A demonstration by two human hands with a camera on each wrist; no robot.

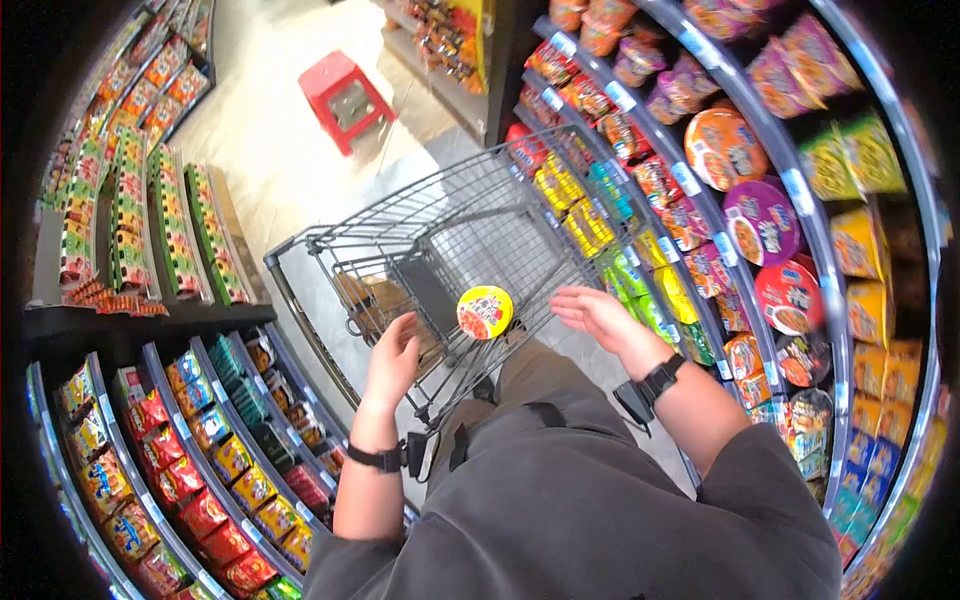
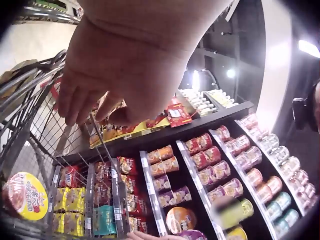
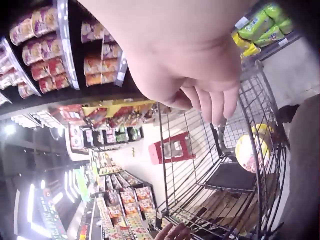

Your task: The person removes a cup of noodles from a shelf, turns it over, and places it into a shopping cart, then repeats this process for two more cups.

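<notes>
A yellow-lidded instant noodle bowl (image 1: 485, 312) is at the near end of a wire shopping cart (image 1: 365, 235), close to the person's legs. My left hand (image 1: 393, 362) hovers left of the bowl, apart from it, with relaxed fingers and nothing held. On the other side, my right hand (image 1: 602, 318) is held out with straight fingers, also bare of any object. The right wrist view shows the noodle bowl (image 3: 252, 152) behind the cart's wires, below the right hand (image 3: 195, 82). In the left wrist view, the bowl (image 2: 26, 196) lies at the lower left.
Shelves of packaged noodles (image 1: 725, 145) rise close on the right. Lower shelves of snack packets (image 1: 205, 510) stand at the left. Beyond the cart, a red stool (image 1: 325, 82) is on the aisle floor. A brown cardboard box (image 1: 375, 300) shows through the cart's wires.
</notes>
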